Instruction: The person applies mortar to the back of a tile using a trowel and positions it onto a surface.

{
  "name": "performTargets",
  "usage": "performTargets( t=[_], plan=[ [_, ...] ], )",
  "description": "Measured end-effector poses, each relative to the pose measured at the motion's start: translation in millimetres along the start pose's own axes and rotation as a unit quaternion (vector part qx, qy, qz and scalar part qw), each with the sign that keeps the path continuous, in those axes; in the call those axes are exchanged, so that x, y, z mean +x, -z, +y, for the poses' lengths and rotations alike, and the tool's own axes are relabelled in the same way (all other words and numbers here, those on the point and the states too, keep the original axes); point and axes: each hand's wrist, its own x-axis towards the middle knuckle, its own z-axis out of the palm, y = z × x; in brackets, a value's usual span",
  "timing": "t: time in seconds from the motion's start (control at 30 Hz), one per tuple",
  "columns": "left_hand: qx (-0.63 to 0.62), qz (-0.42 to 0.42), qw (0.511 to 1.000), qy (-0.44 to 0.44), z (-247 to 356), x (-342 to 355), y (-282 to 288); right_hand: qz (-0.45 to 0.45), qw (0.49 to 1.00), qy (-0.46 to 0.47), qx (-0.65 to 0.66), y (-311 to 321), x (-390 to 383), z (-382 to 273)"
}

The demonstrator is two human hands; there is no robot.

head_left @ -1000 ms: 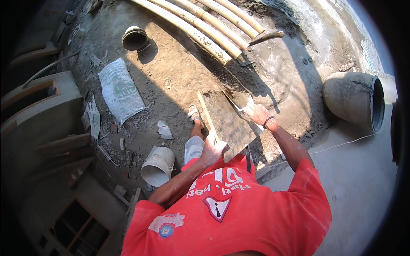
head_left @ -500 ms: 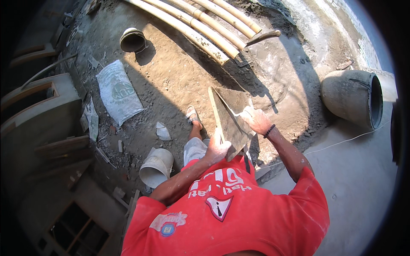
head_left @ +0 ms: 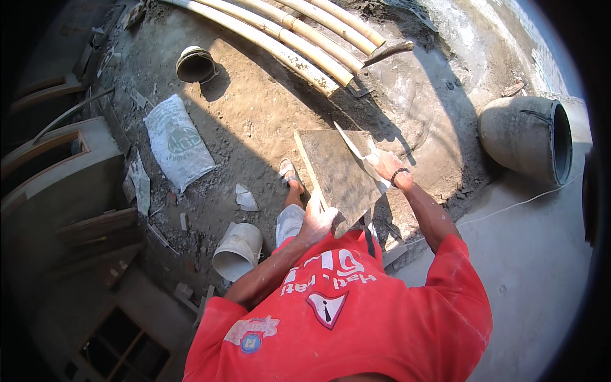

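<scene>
My left hand [head_left: 320,220] is closed on the near left edge of a square grey-brown mortar board [head_left: 340,175] with a pale wooden edge. The board sits tilted in front of my waist, its face stained and mostly bare. Closed too, my right hand [head_left: 386,164] grips a trowel at the board's right side. The pale trowel blade [head_left: 347,140] shows nearly edge-on, slanting across the board's far right part. My fingers cover the trowel's handle. Whether the blade touches the board I cannot tell.
A white bucket [head_left: 238,251] lies left of my leg. Farther off are a filled white sack [head_left: 179,143], a dark-mouthed bucket [head_left: 196,65] and several bamboo poles [head_left: 299,33]. At right a large concrete cylinder [head_left: 519,137] lies on its side. Rubble and a white shard [head_left: 245,198] litter the ground.
The board has turned so that more of its face shows, its far edge swinging left. My right hand has rotated the trowel, and its blade now stretches farther along the board.
</scene>
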Motion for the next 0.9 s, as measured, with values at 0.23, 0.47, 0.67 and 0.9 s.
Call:
performTargets(
  t=[0.23, 0.47, 0.67, 0.9],
  plan=[
    [0.077, 0.055, 0.995, 0.025, 49.8, -17.3, 0.8, -0.021, 0.937, 0.316, -0.146, 11.6, -38.5, -32.2],
    [0.059, 0.06, 0.993, 0.087, 65.9, -40.1, 9.6, -0.087, 0.981, -0.131, -0.118, -17.4, 66.7, 81.8],
    [0.075, 0.069, 0.989, 0.111, 61.1, -41.6, 13.1, 0.016, 0.962, 0.27, -0.017, 37.5, -8.3, -43.9],
    [-0.041, 0.087, 0.988, 0.123, 87.4, -53.5, 5.2, -0.012, 0.986, 0.154, -0.058, -12.4, 33.1, 44.5]
  ],
)
